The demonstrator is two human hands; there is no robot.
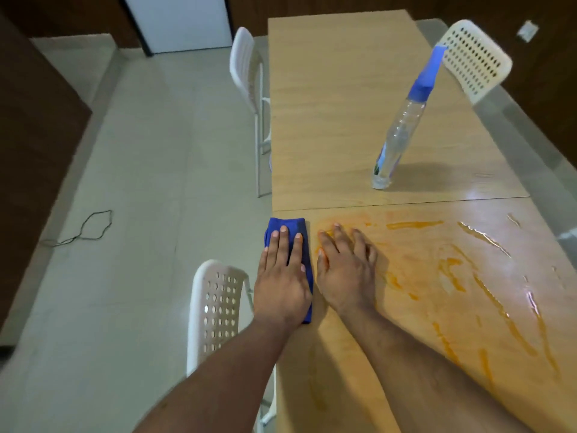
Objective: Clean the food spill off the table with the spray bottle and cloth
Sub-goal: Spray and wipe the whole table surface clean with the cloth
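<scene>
So right now my left hand [282, 276] is lying flat, fingers straight, pressing the folded blue cloth [304, 245] down at the left edge of the light wooden desk [327, 104], while my right hand [346, 273] rests open just beside it, holding nothing, fingertips in the orange food smear [452, 276] that spreads off to the right. The clear plastic spray bottle with the blue nozzle [402, 120] stands further back, well apart from both. I reckon the trick is firm, even pressure and dragging the cloth rightwards through the wet streaks in overlapping passes, refolding before it just pushes the mess around.
</scene>
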